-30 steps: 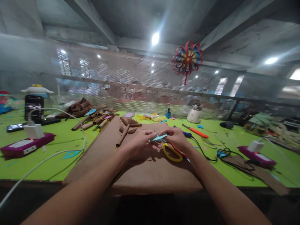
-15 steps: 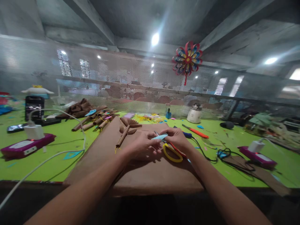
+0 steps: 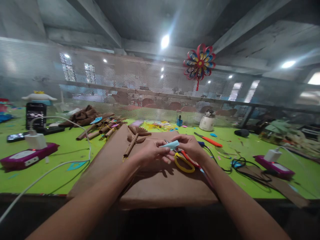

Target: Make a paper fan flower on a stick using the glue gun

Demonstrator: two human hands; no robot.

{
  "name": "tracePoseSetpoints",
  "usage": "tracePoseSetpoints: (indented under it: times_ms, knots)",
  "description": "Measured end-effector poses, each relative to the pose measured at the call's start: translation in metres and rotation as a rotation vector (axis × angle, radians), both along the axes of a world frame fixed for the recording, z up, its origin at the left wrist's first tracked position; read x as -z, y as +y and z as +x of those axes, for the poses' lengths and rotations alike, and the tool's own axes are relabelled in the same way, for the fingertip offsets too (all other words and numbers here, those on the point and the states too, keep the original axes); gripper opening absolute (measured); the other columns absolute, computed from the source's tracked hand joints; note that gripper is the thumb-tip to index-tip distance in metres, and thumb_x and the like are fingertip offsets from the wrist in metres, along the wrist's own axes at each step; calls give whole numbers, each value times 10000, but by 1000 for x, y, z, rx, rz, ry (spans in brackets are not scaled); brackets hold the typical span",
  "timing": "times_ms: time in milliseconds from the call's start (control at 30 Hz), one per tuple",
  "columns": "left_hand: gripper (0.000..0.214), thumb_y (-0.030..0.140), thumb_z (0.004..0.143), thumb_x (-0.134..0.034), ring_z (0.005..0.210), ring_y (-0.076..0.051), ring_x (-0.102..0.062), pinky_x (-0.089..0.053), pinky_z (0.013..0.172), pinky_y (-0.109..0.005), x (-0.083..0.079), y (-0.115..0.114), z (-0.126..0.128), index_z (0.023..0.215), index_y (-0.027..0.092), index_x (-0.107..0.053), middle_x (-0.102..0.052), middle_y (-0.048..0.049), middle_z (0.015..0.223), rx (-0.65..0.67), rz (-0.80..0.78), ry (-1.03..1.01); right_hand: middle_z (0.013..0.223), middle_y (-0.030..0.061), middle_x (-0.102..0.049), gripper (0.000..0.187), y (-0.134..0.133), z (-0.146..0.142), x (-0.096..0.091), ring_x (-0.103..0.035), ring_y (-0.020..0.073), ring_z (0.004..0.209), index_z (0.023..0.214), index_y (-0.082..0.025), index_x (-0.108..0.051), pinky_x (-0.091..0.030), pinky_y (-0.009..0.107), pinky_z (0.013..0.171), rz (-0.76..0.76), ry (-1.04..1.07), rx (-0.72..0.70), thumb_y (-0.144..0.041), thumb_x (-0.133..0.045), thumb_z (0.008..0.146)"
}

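Note:
Both my hands meet above a brown paper sheet (image 3: 152, 186) on the green table (image 3: 62, 146). My left hand (image 3: 150, 154) and my right hand (image 3: 191, 146) pinch the two ends of a small folded light-blue paper piece (image 3: 171, 144), held just above the sheet. Right under my right hand lie scissors with yellow and red handles (image 3: 183, 161). A brown paper flower with a rolled stem (image 3: 133, 138) rests on the sheet, a little beyond my left hand.
Rolled brown paper tubes (image 3: 102, 128) lie at back left, by a phone (image 3: 36, 115) and a charger on a purple box (image 3: 26, 155) with a white cable. An orange-handled cutter (image 3: 208, 140), black cables (image 3: 240, 165), another purple box (image 3: 273, 163) sit right. A paper pinwheel (image 3: 199, 63) hangs above.
The blue paper piece has been lifted and turned slightly between my fingers; my left hand's fingers shifted along it. Both hands stay over the same spot of the brown sheet.

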State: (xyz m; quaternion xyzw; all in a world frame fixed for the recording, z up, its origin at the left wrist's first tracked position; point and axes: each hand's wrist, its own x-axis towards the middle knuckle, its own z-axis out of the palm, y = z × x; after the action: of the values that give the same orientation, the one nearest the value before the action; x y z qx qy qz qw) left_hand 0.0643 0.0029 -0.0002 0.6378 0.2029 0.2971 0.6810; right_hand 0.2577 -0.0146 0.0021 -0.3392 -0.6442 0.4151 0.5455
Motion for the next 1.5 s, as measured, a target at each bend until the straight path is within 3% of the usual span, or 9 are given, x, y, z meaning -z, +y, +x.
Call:
tracePoseSetpoints:
  times_ms: [200, 333, 500, 833, 1500]
  knots:
    - [271, 265, 740, -696, 802, -203, -664, -501, 688, -314, 1, 4, -1, 912, 93, -577, -675, -139, 904, -67, -1, -33, 886, 35, -643, 373, -2, 2, -4, -580, 151, 746, 1007, -205, -676, -456, 293, 693, -127, 83, -180, -221, -687, 635]
    - [265, 254, 728, -707, 760, -181, -661, -501, 695, -315, 1, 3, 0, 903, 97, -586, -677, -130, 898, -78, -8, -28, 735, 29, -624, 293, -4, -7, -4, -548, 128, 618, 855, -156, -680, -430, 283, 612, -177, 40, -75, -406, -685, 702]
    - [272, 255, 715, -720, 772, -190, -661, -500, 696, -315, 1, 1, 2, 894, 103, -581, -677, -139, 906, -122, -32, 1, 522, -34, -527, 321, -6, -15, -2, -420, 78, 481, 621, -147, -625, -326, 238, 502, -150, 0, 59, -445, -746, 615]
    - [280, 365, 776, -653, 736, -174, -660, -491, 683, -304, -5, -6, 3, 861, 108, -582, -671, -137, 890, -129, -22, -4, 520, -40, -524, 310, -2, -12, 0, -420, 80, 484, 637, -153, -629, -328, 243, 514, -113, -33, 97, -441, -738, 609]
    - [250, 371, 796, -622, 714, -167, -660, -510, 620, -277, -4, -6, 5, 829, 134, -553, -683, -119, 863, -141, 22, 52, 583, -35, -551, 298, -3, -10, 0, -444, 83, 523, 690, -153, -641, -356, 245, 546, -106, 1, 62, -393, -779, 580]
